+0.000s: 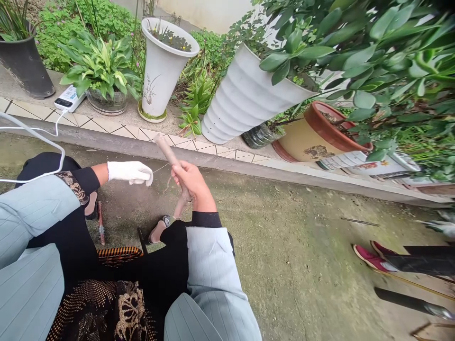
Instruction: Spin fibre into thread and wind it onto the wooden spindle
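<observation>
My right hand point(189, 179) is bare and wrapped round a pale, peeled forked branch point(165, 148). One end points up and away from me; the other end reaches down near my shoe. In a white knit glove, my left hand point(131, 172) is closed to the left of the branch. A thin wire or thread point(161, 168) runs taut between the gloved fingers and the branch by my right hand. A loose curl of thin strand hangs just below the branch. The fingertips of my left hand are partly hidden.
Along the tiled ledge point(142, 135) stand several potted plants, among them a white flared pot point(161, 71) and a ribbed pot point(245, 94). A power bank point(70, 98) trails a white cable. A red-handled tool point(101, 222) lies by my foot. Another person's red shoes point(369, 259) are at right.
</observation>
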Available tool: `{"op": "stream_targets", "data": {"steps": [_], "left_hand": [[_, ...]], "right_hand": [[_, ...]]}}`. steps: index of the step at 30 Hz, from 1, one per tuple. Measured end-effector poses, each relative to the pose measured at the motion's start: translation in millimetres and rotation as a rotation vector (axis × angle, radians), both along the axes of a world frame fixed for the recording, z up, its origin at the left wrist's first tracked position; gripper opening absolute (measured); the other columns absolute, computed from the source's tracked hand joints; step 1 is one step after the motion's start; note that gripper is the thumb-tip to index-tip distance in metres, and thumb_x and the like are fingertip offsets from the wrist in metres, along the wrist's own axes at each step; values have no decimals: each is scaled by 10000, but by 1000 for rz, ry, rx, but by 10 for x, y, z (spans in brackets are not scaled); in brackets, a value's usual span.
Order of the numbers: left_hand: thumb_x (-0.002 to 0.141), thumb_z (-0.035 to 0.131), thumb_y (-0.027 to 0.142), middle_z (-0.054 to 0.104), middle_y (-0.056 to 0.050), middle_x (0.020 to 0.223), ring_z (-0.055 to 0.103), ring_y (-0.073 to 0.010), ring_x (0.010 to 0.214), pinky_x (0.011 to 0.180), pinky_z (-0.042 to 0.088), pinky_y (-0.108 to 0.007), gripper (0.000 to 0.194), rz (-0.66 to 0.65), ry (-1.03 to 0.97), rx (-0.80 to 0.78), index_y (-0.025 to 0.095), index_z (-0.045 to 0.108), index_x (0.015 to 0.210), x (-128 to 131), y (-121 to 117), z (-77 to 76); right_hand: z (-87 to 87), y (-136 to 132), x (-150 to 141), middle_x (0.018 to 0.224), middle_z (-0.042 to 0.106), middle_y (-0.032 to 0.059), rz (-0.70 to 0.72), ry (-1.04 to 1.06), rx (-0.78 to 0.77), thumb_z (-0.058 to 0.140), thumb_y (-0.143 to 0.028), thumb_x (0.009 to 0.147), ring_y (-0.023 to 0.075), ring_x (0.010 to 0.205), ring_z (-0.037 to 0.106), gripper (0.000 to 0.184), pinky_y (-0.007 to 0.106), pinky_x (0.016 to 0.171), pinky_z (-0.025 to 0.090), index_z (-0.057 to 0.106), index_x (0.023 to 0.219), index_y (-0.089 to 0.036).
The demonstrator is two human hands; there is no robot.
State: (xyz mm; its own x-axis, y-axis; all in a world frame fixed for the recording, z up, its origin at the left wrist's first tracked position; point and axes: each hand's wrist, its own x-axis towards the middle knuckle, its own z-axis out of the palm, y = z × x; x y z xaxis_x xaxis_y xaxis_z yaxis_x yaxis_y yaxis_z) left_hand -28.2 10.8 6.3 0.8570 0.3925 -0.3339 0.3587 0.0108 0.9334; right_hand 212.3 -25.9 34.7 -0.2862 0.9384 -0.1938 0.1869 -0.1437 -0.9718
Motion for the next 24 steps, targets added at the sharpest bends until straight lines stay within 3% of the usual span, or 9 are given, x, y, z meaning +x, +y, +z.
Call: {"op": "stream_targets", "data": {"steps": [2, 4, 7, 9, 13, 17, 20, 24], "left_hand": [[861, 508, 493, 409, 26, 566, 357, -89, 481, 418, 318, -186, 361, -82, 35, -24, 154, 630, 870, 34, -54, 2], [853, 520, 484, 406, 28, 563, 356, -91, 483, 406, 292, -188, 347, -165, 58, -36, 155, 632, 851, 57, -96, -3], [843, 531, 454, 423, 24, 572, 357, -89, 489, 408, 261, -195, 320, -181, 49, -6, 152, 620, 788, 69, -107, -5], [834, 539, 426, 450, 17, 589, 359, -85, 497, 422, 255, -200, 297, -142, 24, 29, 148, 606, 750, 64, -81, 4], [805, 561, 394, 518, -5, 639, 380, -82, 519, 454, 278, -206, 268, -68, -14, 80, 145, 582, 710, 30, -2, 46], [821, 537, 432, 501, 2, 605, 363, -79, 493, 441, 271, -205, 308, 2, 10, 112, 141, 592, 738, -20, 75, 87], [835, 520, 472, 490, 8, 597, 376, -80, 496, 440, 290, -193, 348, 60, 22, 140, 139, 600, 776, -38, 109, 84], [848, 509, 509, 498, -5, 634, 430, -89, 536, 473, 368, -183, 394, 68, -22, 121, 129, 612, 840, -1, 64, 26]], "right_hand": [[-93, 54, 0, 652, 563, -14, -120, -212, 30, 575, -496, 808, 91, 510, 469, 329, 218, 505, 397, 593, 865, -173], [-178, 83, -30, 726, 627, 25, -117, -558, 79, 559, -450, 835, 133, 617, 550, 287, 245, 586, 425, 623, 914, -181], [-244, 75, -102, 910, 692, 99, 89, -1036, 106, 572, -395, 844, 211, 832, 621, 261, 291, 698, 430, 654, 984, -191], [-253, 47, -155, 980, 696, 122, 305, -1152, 68, 584, -377, 840, 230, 887, 627, 251, 292, 703, 420, 669, 983, -188], [-223, -21, -222, 828, 686, 43, 701, -953, -35, 636, -326, 797, 156, 724, 599, 173, 240, 605, 378, 691, 903, -200], [-76, -72, -170, 642, 574, -40, 832, -545, -179, 640, -322, 775, 84, 535, 481, 182, 209, 534, 356, 682, 890, -187], [106, -82, -62, 659, 552, -47, 776, -306, -155, 668, -365, 748, 75, 545, 465, 272, 203, 538, 375, 666, 937, -170], [213, -3, 76, 669, 537, -36, 353, -117, -1, 665, -411, 749, 68, 541, 457, 294, 196, 519, 374, 614, 871, -149]]}}
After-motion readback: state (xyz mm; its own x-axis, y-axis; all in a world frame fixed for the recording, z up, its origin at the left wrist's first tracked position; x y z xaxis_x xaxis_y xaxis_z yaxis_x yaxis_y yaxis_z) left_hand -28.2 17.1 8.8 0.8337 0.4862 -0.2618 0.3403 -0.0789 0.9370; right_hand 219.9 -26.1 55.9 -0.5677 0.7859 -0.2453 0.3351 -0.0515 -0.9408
